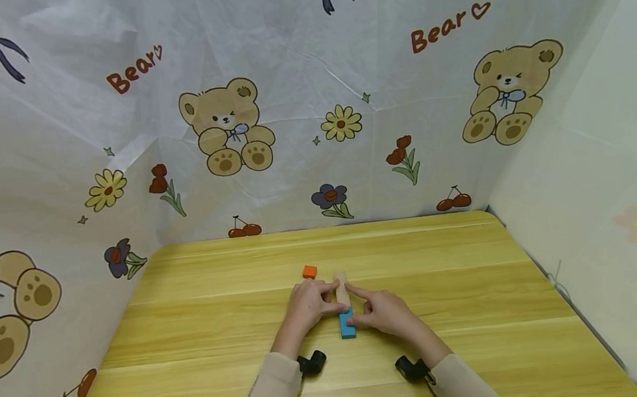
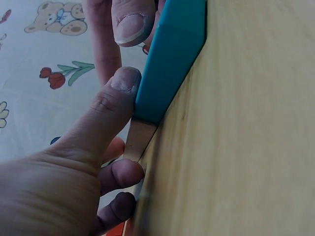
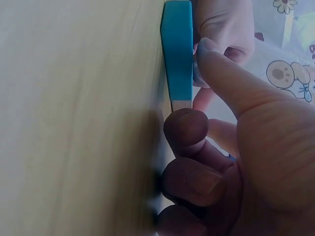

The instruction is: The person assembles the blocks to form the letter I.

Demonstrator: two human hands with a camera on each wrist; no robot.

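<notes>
A blue block [image 1: 347, 326] and a plain wooden block [image 1: 343, 295] lie end to end on the table, the blue one nearer me. My left hand [image 1: 309, 304] is on their left side. Its thumb touches the far end of the blue block [image 2: 170, 59], and its index finger reaches beside the wooden block [image 2: 139, 137]. From the right, my right hand [image 1: 387, 312] rests its thumb on the blue block [image 3: 178, 54], with its index fingertip against the wooden block [image 3: 181, 104]. Fingers partly hide the wooden block in both wrist views.
An orange block [image 1: 310, 271] lies just beyond my left knuckles. The wood-grain table [image 1: 450, 262] meets a printed cloth wall [image 1: 301, 200] at the back, with cloth along both sides. Each wrist bears a small black camera [image 1: 312, 363].
</notes>
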